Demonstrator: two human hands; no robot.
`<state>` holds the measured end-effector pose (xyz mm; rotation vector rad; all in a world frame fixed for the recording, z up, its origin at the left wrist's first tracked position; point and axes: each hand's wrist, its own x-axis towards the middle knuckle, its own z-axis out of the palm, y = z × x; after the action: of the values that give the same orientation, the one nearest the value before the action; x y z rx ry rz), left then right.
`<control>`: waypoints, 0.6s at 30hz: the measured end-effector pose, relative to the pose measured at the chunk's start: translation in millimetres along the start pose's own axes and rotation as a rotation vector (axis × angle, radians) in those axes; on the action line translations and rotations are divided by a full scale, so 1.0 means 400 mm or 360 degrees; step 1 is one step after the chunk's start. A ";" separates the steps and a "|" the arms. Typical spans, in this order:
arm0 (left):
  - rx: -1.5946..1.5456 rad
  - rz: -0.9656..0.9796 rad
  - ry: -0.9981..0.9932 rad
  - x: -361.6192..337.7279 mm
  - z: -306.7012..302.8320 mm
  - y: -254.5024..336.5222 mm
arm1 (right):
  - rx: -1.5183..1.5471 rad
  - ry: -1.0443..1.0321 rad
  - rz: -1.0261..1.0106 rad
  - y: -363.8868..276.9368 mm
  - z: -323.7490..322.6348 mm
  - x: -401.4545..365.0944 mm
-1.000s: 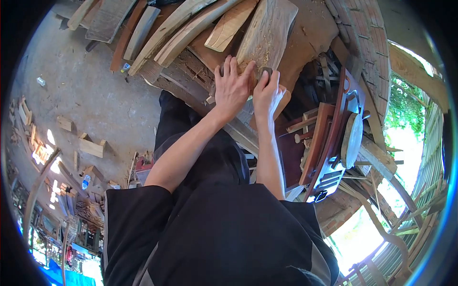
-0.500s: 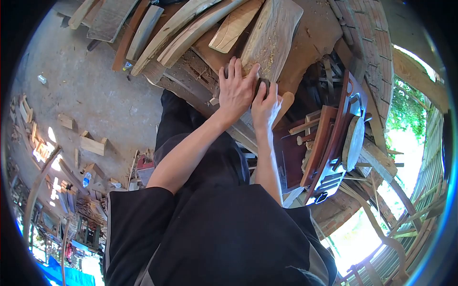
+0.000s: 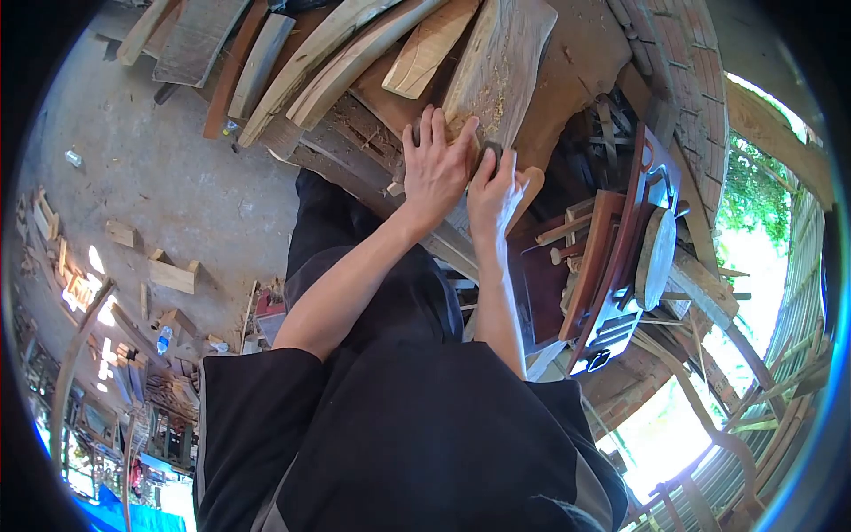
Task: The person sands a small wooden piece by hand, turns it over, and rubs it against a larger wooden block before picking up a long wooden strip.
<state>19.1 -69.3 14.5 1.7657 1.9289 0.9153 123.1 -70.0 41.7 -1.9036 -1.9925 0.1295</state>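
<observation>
A pale, thick plank [image 3: 505, 66] with fine shavings on its face points away from me on the bench. At its near end, my left hand [image 3: 434, 173] is bent over a small dark block [image 3: 489, 151], fingers forward, mostly covering it. My right hand [image 3: 493, 191] grips the block's right side, its thumb and forefinger by the dark edge. The two hands are close together. What exactly the block is stays hidden under them. A rounded pale wooden end [image 3: 530, 186] shows just right of my right hand.
Several curved timbers [image 3: 355, 66] lie left of the plank on the brown bench top [image 3: 576, 71]. A reddish wooden piece of furniture [image 3: 620, 257] stands at right. Wood offcuts [image 3: 173, 273] and a plastic bottle [image 3: 164, 340] are on the concrete floor [image 3: 186, 177].
Both hands stay on the block at the near end of the plank, with hardly any shift. The whole view has tilted slightly.
</observation>
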 end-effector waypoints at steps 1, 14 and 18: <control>-0.0005 0.0015 0.0018 -0.005 0.000 0.001 | 0.0003 0.0003 -0.0007 -0.001 -0.007 -0.003; -0.0013 0.0018 -0.0017 -0.003 -0.002 -0.002 | -0.0018 -0.0137 0.0066 -0.002 -0.005 0.030; -0.0015 0.0007 -0.0048 -0.004 0.003 -0.004 | -0.0016 -0.0097 0.0058 0.001 0.001 0.032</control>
<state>18.9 -70.4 12.3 1.7693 1.8996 0.8929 123.4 -57.3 43.7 -1.9652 -2.0017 0.1894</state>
